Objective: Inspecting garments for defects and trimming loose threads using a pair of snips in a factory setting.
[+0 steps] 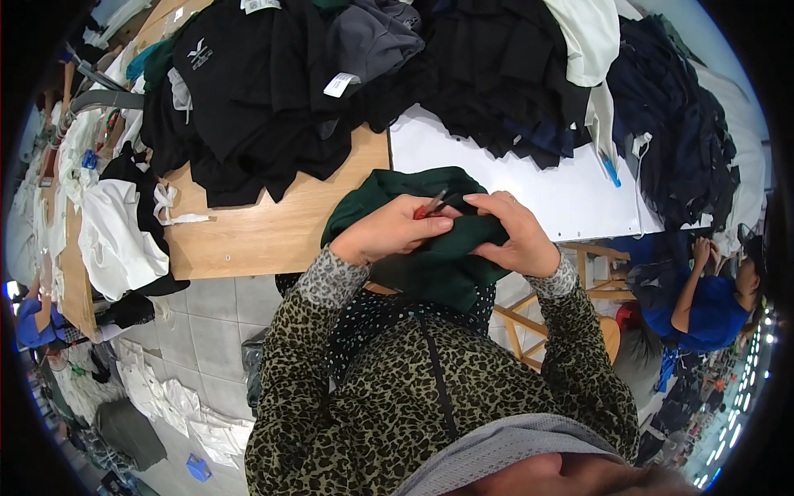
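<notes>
A dark green garment (447,269) is bunched over my lap and against the table's front edge. My left hand (393,230) is closed round small red-handled thread snips (432,207), whose grey metal tip points up and to the right. Its fingers also rest against the green cloth. With thumb and fingers curled, my right hand (519,236) pinches a raised fold of the garment, just right of the snips. Part of the cloth between the hands is in shadow, so a thread there cannot be made out.
Piled black garments (256,107) cover the table's far side, with a dark grey piece (376,41) on top. White cloth (124,236) lies left, a navy heap (674,107) right. A blue slim object (610,171) lies on the white tabletop (513,194). Wooden stools (529,326) and a person in blue (703,306) are at right.
</notes>
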Action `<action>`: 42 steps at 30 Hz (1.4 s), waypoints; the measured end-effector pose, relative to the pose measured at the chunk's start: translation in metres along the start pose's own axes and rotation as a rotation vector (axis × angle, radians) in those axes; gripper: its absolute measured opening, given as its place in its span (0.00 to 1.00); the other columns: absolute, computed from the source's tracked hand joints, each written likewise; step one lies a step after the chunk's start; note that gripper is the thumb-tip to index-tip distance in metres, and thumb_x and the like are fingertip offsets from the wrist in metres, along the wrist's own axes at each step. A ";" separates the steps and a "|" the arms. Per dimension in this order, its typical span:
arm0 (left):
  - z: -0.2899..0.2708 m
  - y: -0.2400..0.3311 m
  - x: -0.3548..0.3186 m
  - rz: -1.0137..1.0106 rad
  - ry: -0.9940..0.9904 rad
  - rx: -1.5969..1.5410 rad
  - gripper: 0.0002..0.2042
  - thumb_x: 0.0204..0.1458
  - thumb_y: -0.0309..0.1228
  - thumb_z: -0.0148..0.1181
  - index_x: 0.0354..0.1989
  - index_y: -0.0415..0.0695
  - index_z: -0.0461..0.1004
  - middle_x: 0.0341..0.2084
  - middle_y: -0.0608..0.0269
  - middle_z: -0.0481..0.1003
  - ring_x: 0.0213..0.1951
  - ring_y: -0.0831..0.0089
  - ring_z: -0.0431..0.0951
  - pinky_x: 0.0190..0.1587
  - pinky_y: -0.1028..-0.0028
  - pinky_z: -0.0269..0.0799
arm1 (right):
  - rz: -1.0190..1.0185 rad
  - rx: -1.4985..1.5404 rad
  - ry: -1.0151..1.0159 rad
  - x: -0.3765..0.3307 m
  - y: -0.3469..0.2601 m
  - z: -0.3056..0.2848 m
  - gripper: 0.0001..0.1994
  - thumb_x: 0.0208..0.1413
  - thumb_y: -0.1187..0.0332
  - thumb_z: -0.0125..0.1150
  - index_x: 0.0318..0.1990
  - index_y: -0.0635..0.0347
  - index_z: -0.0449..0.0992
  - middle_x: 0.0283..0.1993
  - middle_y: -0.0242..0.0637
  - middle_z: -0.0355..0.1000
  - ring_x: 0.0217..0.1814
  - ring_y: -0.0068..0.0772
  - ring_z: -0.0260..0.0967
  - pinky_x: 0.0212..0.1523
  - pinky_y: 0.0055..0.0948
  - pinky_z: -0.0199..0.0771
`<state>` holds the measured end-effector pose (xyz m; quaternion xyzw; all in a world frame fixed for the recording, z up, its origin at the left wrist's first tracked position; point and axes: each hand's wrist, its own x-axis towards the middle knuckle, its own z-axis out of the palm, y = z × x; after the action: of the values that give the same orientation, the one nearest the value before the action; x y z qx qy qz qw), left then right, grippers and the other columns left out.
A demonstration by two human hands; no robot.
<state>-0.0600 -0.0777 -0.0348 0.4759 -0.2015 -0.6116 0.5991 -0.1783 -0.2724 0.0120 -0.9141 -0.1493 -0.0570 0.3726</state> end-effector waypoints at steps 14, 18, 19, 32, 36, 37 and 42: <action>0.002 -0.023 -0.019 0.351 0.344 0.220 0.18 0.42 0.26 0.69 0.43 0.42 0.72 0.30 0.76 0.65 0.32 0.87 0.62 0.36 0.85 0.61 | 0.375 0.281 0.037 -0.010 0.017 0.009 0.28 0.35 0.67 0.75 0.47 0.60 0.71 0.36 0.36 0.74 0.33 0.26 0.71 0.37 0.22 0.71; -0.003 -0.031 -0.022 0.303 0.348 0.208 0.18 0.41 0.26 0.69 0.43 0.42 0.73 0.32 0.76 0.67 0.32 0.87 0.62 0.36 0.85 0.60 | 0.297 0.297 0.071 -0.009 0.016 0.013 0.26 0.36 0.68 0.74 0.47 0.61 0.73 0.36 0.37 0.75 0.35 0.28 0.73 0.38 0.23 0.72; -0.003 -0.031 -0.022 0.298 0.343 0.209 0.18 0.41 0.26 0.69 0.43 0.42 0.73 0.33 0.75 0.68 0.33 0.87 0.63 0.37 0.85 0.61 | 0.268 0.302 0.085 -0.010 0.018 0.014 0.25 0.37 0.68 0.74 0.46 0.62 0.73 0.37 0.37 0.76 0.36 0.28 0.74 0.38 0.24 0.73; -0.009 -0.034 -0.031 0.305 0.448 0.202 0.16 0.44 0.24 0.66 0.43 0.40 0.74 0.30 0.74 0.69 0.31 0.87 0.67 0.36 0.86 0.64 | 0.436 0.395 -0.306 -0.008 0.029 0.009 0.20 0.39 0.63 0.73 0.39 0.65 0.76 0.31 0.36 0.76 0.31 0.23 0.71 0.35 0.20 0.70; -0.011 -0.030 -0.038 0.385 0.509 0.136 0.12 0.44 0.24 0.66 0.38 0.41 0.75 0.28 0.75 0.68 0.31 0.87 0.65 0.35 0.86 0.62 | 0.516 0.520 -0.410 -0.002 0.028 -0.007 0.17 0.42 0.64 0.72 0.37 0.64 0.76 0.29 0.30 0.74 0.29 0.19 0.68 0.34 0.19 0.68; -0.012 -0.027 -0.040 0.401 0.542 0.195 0.10 0.44 0.24 0.66 0.36 0.41 0.75 0.28 0.75 0.68 0.31 0.87 0.66 0.35 0.86 0.62 | 0.515 0.522 -0.407 -0.003 0.031 -0.007 0.17 0.42 0.64 0.72 0.37 0.64 0.76 0.29 0.30 0.74 0.29 0.19 0.68 0.34 0.19 0.68; -0.019 -0.028 -0.045 0.368 0.574 0.150 0.10 0.44 0.23 0.66 0.36 0.41 0.75 0.28 0.76 0.69 0.31 0.87 0.66 0.35 0.86 0.62 | 0.469 0.602 -0.354 -0.005 0.035 -0.014 0.24 0.40 0.71 0.72 0.46 0.63 0.70 0.38 0.31 0.72 0.41 0.22 0.68 0.44 0.19 0.68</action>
<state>-0.0673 -0.0243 -0.0507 0.6270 -0.1518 -0.3179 0.6948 -0.1719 -0.3069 -0.0024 -0.7694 -0.0087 0.2333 0.5945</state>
